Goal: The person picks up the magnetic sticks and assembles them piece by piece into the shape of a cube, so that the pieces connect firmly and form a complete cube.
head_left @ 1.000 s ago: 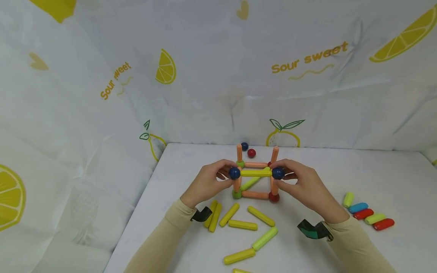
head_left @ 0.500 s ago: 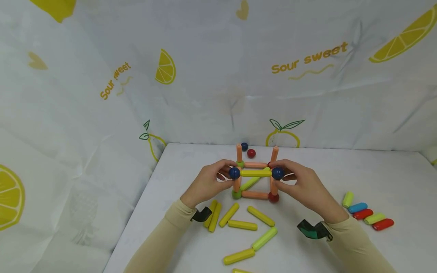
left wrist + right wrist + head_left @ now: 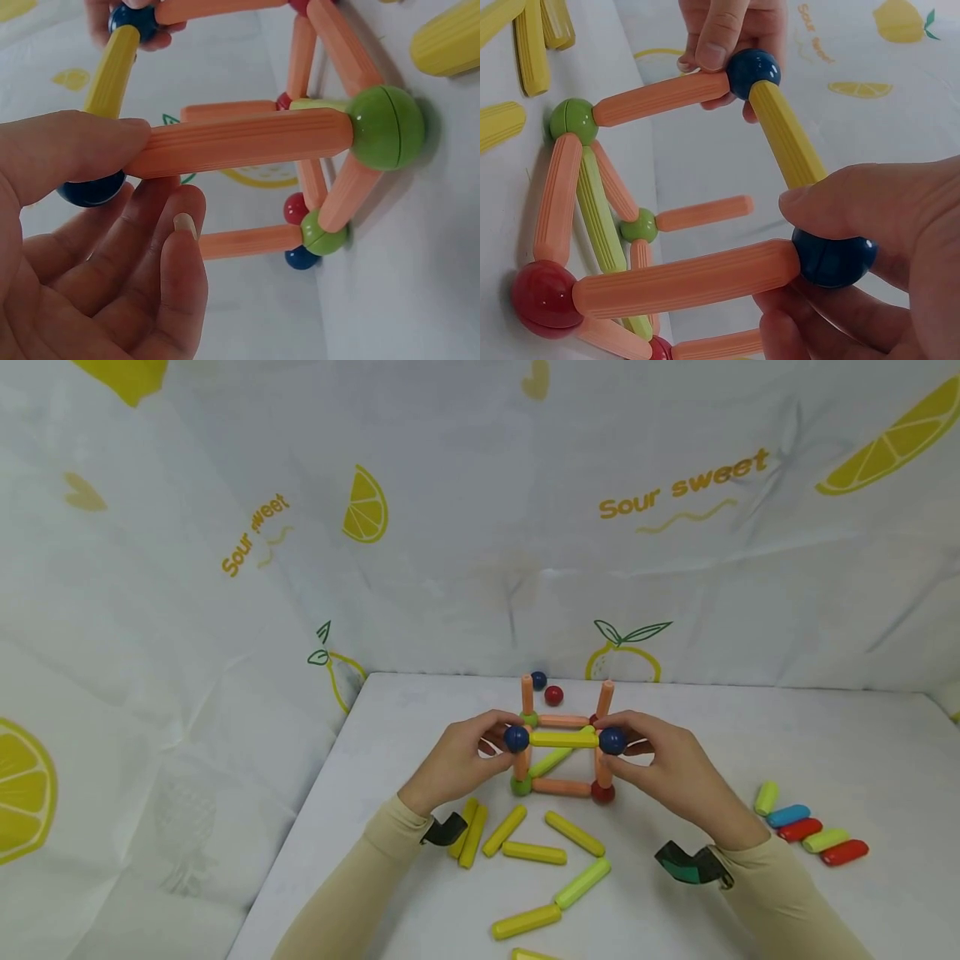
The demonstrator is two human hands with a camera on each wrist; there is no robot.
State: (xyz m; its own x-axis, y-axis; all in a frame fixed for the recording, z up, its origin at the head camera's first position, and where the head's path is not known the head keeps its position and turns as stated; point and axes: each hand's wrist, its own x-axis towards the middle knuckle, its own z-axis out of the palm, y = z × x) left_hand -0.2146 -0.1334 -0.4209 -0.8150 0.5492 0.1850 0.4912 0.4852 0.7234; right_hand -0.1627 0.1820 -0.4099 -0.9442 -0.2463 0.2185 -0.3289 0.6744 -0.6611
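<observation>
Top rod point(image 3: 564, 739): yellow, and we see fine lengthwise lines.
Top balls point(image 3: 612, 741): dark blue, both.
Frame rods point(image 3: 686, 280): orange, lined likewise.
Diagonal rod point(image 3: 597, 206): lime green.
Base balls point(image 3: 379, 127): two green, two red, by our count.
Loose rods point(image 3: 534, 852): yellow, one lime.
Row at right point(image 3: 799, 830): we read lime, blue, red, lime, red.
Backdrop point(image 3: 465, 568): white, printed with yellow lemons, green leaves, orange lettering.

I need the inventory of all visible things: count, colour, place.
Table: 1, white, underneath
Printed backdrop: 1, white, behind
Frame rods: 8, orange, centre
Frame balls: 2 green, 2 red, base
Diagonal rod: 1, lime, base
Top rod: 1, yellow, top
Top balls: 2, blue, rod ends
Loose balls: 1 blue, 1 red, back
Loose rods: 7 yellow, 1 lime, front
Side rods: 2 lime, 2 red, 1 blue, right
Wrist devices: 2, dark, wrists
Sleeves: 2, beige, arms
Hands: 2, holding top balls
</observation>
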